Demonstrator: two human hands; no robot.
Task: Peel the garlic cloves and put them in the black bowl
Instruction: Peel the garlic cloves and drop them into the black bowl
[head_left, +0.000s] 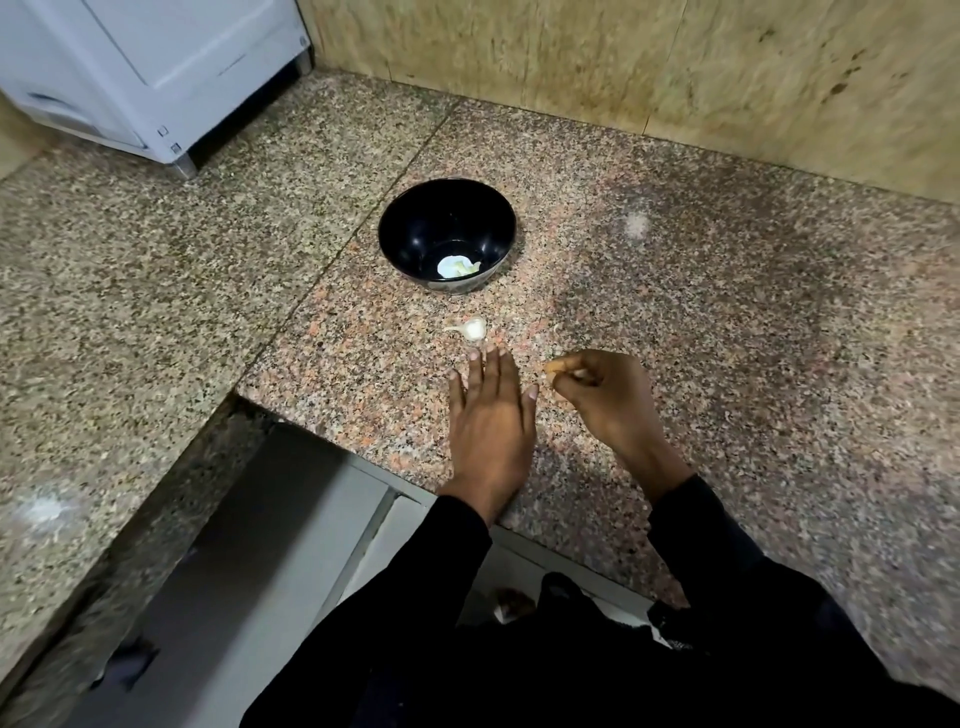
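Garlic clove (471, 329) lies on the table (675, 312), just near of the black bowl (447, 234), which holds a pale bit. My left hand (491, 415) reaches flat, fingers straight, almost touching it. My right hand (597, 389) pinches something small; I cannot tell what. I should pinch the clove gently, then peel from its tip.
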